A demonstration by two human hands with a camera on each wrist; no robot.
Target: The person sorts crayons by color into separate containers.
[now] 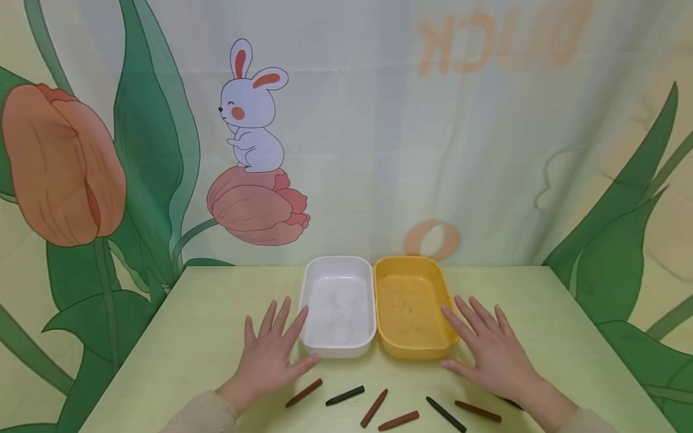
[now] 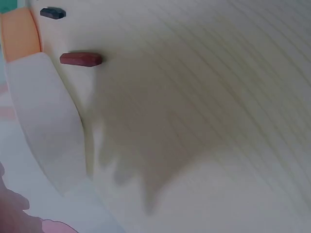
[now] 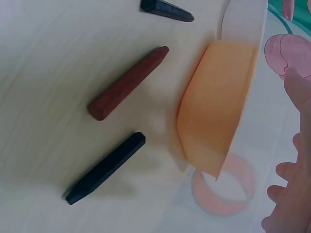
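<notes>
My left hand [image 1: 273,358] is spread with straight fingers left of the white tray [image 1: 338,352], holding nothing. Its thumb tip overlaps the tray's front corner; contact cannot be told. My right hand [image 1: 497,359] is likewise spread beside the yellow tray [image 1: 417,353], fingertips over its right rim. In front of the trays lie several crayons: brown ones [image 1: 374,408] and black ones [image 1: 344,396]. Nearest my right hand are a brown crayon [image 3: 127,85] and a black crayon [image 3: 105,168], the latter mostly hidden under the hand in the head view.
Both trays stand side by side at the middle of the pale table [image 1: 216,300], holding only small dark specks or marks. Behind the table hangs a curtain [image 1: 368,150] printed with tulips and a rabbit.
</notes>
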